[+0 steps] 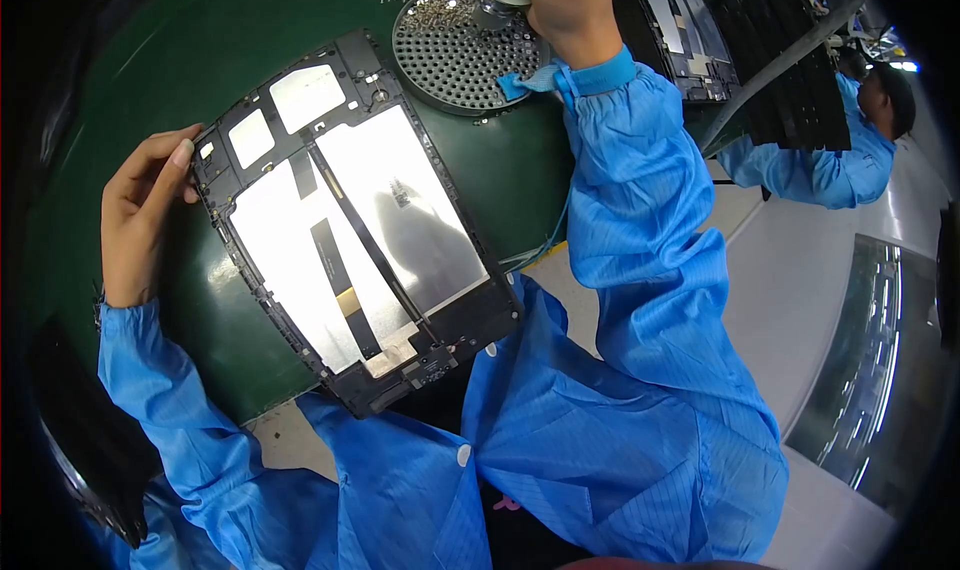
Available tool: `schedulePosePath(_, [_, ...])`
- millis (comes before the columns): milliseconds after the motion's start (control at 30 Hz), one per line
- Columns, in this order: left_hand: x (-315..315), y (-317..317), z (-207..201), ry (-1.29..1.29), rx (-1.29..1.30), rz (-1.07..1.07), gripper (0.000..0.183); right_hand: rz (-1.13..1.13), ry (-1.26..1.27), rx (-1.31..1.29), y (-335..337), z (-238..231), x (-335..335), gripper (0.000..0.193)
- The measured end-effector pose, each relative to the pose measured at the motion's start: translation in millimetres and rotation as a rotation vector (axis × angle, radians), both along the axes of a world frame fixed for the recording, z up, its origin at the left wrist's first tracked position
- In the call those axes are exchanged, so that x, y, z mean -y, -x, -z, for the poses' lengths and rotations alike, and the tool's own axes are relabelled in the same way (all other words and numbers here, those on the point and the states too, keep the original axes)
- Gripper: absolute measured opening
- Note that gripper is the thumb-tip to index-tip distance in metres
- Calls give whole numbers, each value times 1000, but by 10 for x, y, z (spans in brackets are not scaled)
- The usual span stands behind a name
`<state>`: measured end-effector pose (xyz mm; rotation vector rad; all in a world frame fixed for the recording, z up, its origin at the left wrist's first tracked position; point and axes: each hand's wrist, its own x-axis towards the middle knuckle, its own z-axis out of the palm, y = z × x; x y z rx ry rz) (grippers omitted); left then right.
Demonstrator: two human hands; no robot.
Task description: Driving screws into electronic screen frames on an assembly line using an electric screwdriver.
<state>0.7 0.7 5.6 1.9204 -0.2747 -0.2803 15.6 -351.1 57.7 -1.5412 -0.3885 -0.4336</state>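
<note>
Bright bench, hard glare, black rim

Watching from afar, I get a brightly lit view of the green tabletop [110, 100], with a pale sheen near the left hand [140, 195]. The metal panels [285, 260] of the open black device [362, 232] throw white glare that washes out detail on the left; the right panel shows a greyer, blurry reflection. Folds in the blue sleeves [640, 160] read clearly, softly shadowed. At far right, a glossy dark surface [870, 350] carries white streaks of reflected light, and I see lamps [905, 66] glowing small above it. Background detail there looks soft. My fisheye bends straight edges, and its corners sink into black.
</note>
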Motion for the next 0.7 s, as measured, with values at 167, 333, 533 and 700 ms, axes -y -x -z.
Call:
schedulePosePath(167, [-69, -28, -36, -43, 16, -15, 24, -12, -59, 19, -67, 53, -74, 17])
schedulePosePath(333, [-114, -21, -27, -50, 9, -22, 24, -8, -25, 23, -17, 21, -115, 17])
schedulePosePath(533, [-133, -22, -8, -33, 13, -19, 24, -9, -47, 22, -11, 26, -122, 16])
schedulePosePath(700, [-121, -31, 10, -9, 16, -9, 24, 5, -32, 32, -29, 46, -103, 16])
